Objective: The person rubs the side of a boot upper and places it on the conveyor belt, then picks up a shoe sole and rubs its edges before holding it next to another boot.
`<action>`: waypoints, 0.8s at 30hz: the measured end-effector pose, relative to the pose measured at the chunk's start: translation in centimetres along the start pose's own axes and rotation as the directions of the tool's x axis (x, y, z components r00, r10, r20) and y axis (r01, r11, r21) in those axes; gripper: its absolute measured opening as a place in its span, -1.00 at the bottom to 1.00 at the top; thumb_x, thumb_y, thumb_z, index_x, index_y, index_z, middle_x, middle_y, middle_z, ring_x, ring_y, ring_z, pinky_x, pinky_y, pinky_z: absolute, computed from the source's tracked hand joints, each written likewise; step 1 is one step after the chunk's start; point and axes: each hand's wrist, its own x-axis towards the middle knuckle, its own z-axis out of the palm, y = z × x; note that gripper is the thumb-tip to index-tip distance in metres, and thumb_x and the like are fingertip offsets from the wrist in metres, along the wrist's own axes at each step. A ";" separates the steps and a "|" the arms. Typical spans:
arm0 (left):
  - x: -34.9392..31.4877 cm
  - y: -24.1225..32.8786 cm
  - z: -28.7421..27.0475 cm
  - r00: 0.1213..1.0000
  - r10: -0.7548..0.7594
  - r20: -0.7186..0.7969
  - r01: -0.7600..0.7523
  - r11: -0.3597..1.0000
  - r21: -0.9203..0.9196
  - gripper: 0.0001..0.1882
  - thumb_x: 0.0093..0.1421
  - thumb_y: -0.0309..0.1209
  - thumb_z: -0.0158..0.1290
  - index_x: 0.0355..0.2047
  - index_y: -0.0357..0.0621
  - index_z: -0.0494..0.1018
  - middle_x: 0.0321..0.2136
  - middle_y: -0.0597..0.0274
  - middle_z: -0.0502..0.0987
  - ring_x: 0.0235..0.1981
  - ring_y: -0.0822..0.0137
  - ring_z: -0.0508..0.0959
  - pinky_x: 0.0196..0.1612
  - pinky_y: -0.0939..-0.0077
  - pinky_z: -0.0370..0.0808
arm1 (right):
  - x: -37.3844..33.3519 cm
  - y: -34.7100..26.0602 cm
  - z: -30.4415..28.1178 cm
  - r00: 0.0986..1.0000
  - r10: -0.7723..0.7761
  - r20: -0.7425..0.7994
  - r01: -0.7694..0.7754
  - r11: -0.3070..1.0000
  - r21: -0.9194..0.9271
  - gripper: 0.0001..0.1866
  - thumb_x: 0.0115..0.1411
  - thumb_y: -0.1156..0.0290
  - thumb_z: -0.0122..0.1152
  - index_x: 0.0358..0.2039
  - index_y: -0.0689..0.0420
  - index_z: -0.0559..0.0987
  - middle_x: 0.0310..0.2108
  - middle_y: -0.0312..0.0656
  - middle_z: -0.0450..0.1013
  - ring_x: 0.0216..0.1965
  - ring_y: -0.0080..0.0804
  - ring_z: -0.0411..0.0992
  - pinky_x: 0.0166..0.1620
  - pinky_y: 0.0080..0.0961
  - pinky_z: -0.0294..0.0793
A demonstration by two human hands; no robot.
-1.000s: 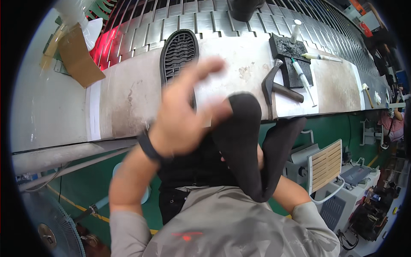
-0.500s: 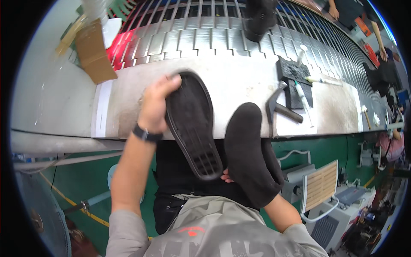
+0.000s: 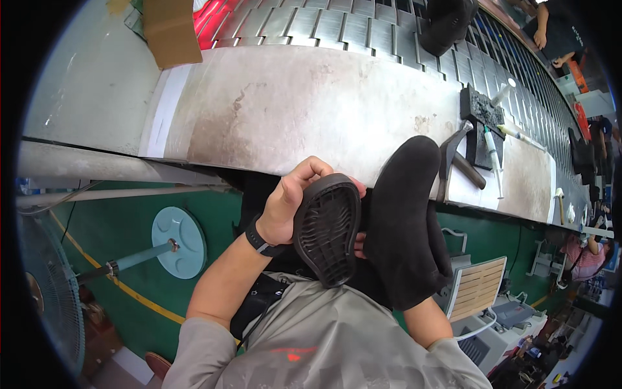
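My left hand (image 3: pixel 285 204), with a dark band on its wrist, is closed round the upper end of a black shoe sole (image 3: pixel 327 233). The sole is tilted, its raised rim and the ribbed, gridded inner side facing up. To its right stands a dark suede-like ankle boot (image 3: pixel 408 220), toe pointing away toward the bench. My right hand (image 3: pixel 360 245) holds this boot from beneath; only some fingertips show at its left side, and the rest is hidden behind it. Sole and boot are side by side, close to my lap.
A hammer (image 3: pixel 463 159) lies on the pale bench (image 3: pixel 291 110) beside a black block (image 3: pixel 479 107) with several syringes (image 3: pixel 492 155). Beyond runs a metal slat conveyor (image 3: pixel 337 29) carrying another dark boot (image 3: pixel 447 26). Cardboard (image 3: pixel 172 32) stands at left; a fan (image 3: pixel 52 305) is lower left.
My left hand has brought the sole down toward me and tilted it, so it looks shorter. The boot stays in my right hand. My view has shifted, moving the bench items rightward.
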 end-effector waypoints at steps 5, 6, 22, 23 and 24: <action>-0.1 0.0 0.3 1.000 0.023 0.007 -0.024 0.993 0.119 -0.11 0.35 0.46 -0.06 0.08 -0.25 0.34 0.16 -0.35 0.56 0.20 0.06 0.60 0.32 0.07 0.53 | 0.9 -1.2 0.1 0.992 0.092 0.084 -0.106 0.979 0.173 -0.27 0.63 0.02 -0.08 0.48 0.42 0.18 0.27 0.44 0.41 0.21 0.31 0.53 0.23 0.02 0.65; -0.3 0.3 1.0 0.997 -0.023 -0.075 0.031 0.994 0.105 -0.06 0.33 0.51 -0.13 0.13 -0.24 0.34 0.19 -0.42 0.53 0.26 -0.04 0.57 0.32 0.00 0.54 | 0.9 -1.7 0.7 0.984 0.127 0.124 -0.153 0.961 0.231 -0.26 0.62 -0.01 -0.07 0.46 0.43 0.22 0.28 0.44 0.40 0.22 0.32 0.52 0.20 0.03 0.66; -2.3 6.6 4.0 0.950 0.013 -0.311 0.008 0.998 0.066 0.63 -0.31 0.32 0.60 0.57 -0.37 0.03 0.36 -0.33 0.42 0.40 -0.08 0.47 0.44 -0.01 0.46 | -2.3 -1.4 3.0 0.996 0.045 0.073 0.009 0.795 -0.606 -0.71 0.35 0.52 0.37 0.00 0.39 0.56 -0.18 0.14 0.58 -0.20 -0.03 0.62 -0.25 -0.21 0.65; -2.1 6.7 4.3 0.951 0.013 -0.308 0.007 0.998 0.065 0.63 -0.31 0.32 0.60 0.57 -0.37 0.03 0.36 -0.33 0.42 0.40 -0.08 0.47 0.44 -0.01 0.46 | -2.3 -1.5 3.7 0.991 0.028 0.128 0.060 0.775 -0.629 -0.71 0.35 0.52 0.37 0.00 0.39 0.56 -0.18 0.14 0.58 -0.20 -0.03 0.62 -0.25 -0.21 0.64; -1.8 6.8 4.6 0.968 -0.002 -0.252 0.025 0.996 0.089 0.65 -0.35 0.28 0.62 0.58 -0.38 0.03 0.37 -0.32 0.42 0.39 -0.05 0.48 0.44 0.01 0.45 | -2.4 -1.5 4.5 0.984 0.004 0.180 0.115 0.756 -0.645 -0.71 0.35 0.52 0.37 0.00 0.39 0.56 -0.18 0.15 0.58 -0.20 -0.03 0.62 -0.25 -0.21 0.64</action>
